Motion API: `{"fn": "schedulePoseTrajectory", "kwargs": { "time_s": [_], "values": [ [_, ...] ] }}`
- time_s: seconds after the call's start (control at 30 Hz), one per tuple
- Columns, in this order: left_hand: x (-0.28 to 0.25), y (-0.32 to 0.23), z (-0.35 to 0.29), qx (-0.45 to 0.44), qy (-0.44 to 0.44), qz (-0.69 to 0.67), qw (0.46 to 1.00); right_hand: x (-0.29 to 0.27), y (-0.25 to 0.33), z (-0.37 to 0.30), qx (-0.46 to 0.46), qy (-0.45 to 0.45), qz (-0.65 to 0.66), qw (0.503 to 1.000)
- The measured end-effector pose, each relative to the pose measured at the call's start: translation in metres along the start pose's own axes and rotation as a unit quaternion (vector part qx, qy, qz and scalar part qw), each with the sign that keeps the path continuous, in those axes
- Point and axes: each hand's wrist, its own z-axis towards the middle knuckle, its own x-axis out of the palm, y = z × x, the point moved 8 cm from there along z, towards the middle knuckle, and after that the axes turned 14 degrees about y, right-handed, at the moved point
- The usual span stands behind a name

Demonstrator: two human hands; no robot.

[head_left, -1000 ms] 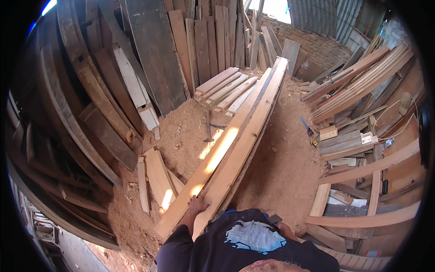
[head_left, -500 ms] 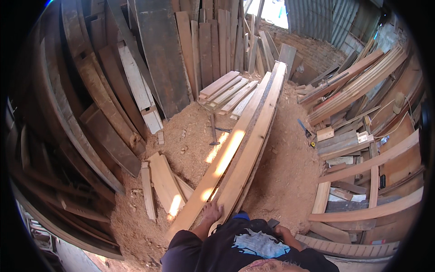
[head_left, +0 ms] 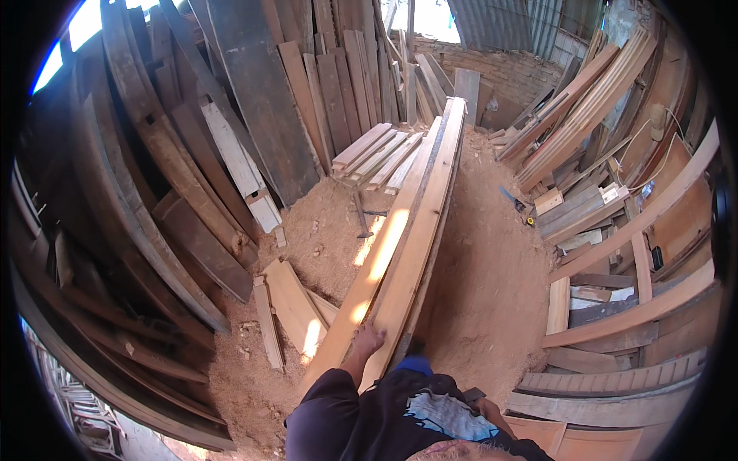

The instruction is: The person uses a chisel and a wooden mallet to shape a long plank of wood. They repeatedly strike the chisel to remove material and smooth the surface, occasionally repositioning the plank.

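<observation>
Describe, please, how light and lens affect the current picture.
In the head view, sun patches brighten the left long board beyond the left hand; in the same head view, the upper opening is washed out white; also in the head view, the planks at left look dim and bowed by the fisheye.

Floor (head_left: 492, 300) open right of planks (head_left: 407, 284); hammer (head_left: 360, 215) left

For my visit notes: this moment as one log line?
left hand: on long boards; right hand: at dark object; hammer: on sawdust

Corrugated metal sheeting (head_left: 500, 31) rises above a brick wall (head_left: 511, 71).
</observation>
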Motion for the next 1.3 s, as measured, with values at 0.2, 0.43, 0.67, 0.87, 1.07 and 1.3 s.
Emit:
{"fn": "schedulePoseTrajectory", "kwargs": {
  "time_s": [0.2,0.43,0.67,0.87,1.07,1.3],
  "values": [
    [0.041,0.050,-0.026,-0.007,-0.062,-0.012,0.998,0.046,-0.060,0.024,0.223,0.067,-0.085,0.969],
    [0.036,0.053,-0.037,0.002,-0.043,-0.006,0.999,0.072,-0.075,0.034,0.302,0.108,-0.154,0.935],
    [0.034,0.047,-0.038,-0.003,-0.051,-0.011,0.999,0.106,-0.115,0.038,0.357,0.140,-0.170,0.908],
    [0.031,0.046,-0.039,-0.015,-0.055,-0.015,0.998,0.147,-0.105,0.042,0.340,0.135,-0.189,0.911],
    [0.038,0.054,-0.026,-0.005,-0.088,0.006,0.996,0.192,-0.066,0.014,0.337,0.179,-0.181,0.906],
    [0.033,0.037,-0.030,0.000,-0.063,0.031,0.998,0.221,-0.054,-0.001,0.306,0.066,-0.056,0.948]
  ]
}}
